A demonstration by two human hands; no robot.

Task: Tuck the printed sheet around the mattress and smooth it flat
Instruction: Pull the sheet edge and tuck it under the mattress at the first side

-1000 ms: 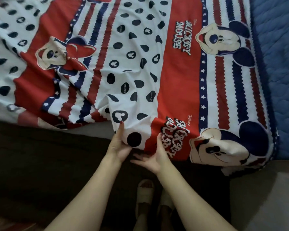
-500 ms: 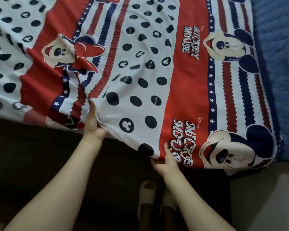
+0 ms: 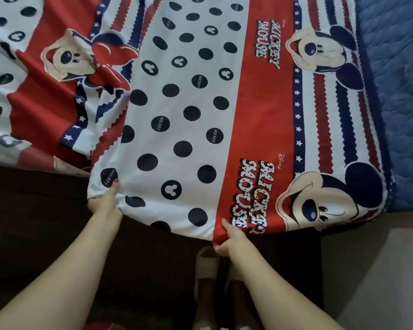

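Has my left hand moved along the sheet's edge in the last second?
Yes. The left hand has slid leftward along the printed sheet, away from the right hand, which stays by the red band's edge; the white dotted panel now stretches between them.

The red, white and navy printed cotton sheet [image 3: 200, 139] reads "MICKEY MOUSE" twice on its red band, with a small "Disney" above; several navy dots read "MICKEY".

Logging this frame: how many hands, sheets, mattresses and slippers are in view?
Hands: 2, the left hand and the right hand, each gripping the sheet's edge
Printed sheet: 1
Blue quilted mattress: 1
Slippers: 2, the left slipper and the right slipper
Total: 6
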